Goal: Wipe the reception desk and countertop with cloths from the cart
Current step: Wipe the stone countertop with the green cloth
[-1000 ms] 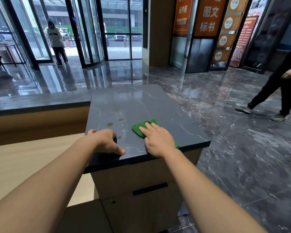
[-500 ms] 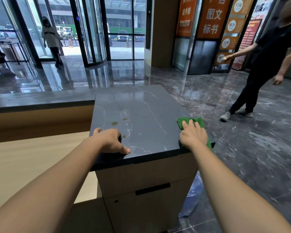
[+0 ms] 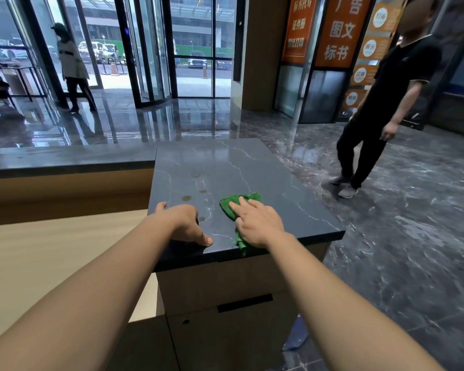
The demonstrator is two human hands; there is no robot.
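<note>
The cloth [image 3: 239, 207] lies near the countertop's [image 3: 252, 167] front edge, pressed flat under the right hand's [image 3: 257, 223] spread fingers for wiping contact beside unwiped spots [image 3: 186, 198], while the left hand [image 3: 184, 223] rests palm-down, empty, apparently bracing.

Right hand [image 3: 257, 226] presses green cloth [image 3: 237, 203] flat on dark countertop [image 3: 265, 167].

The cloth [image 3: 240, 202] was bright green. The counter [image 3: 225, 167] was dark grey stone with thin white veins and brownish spots [image 3: 186, 198].
</note>
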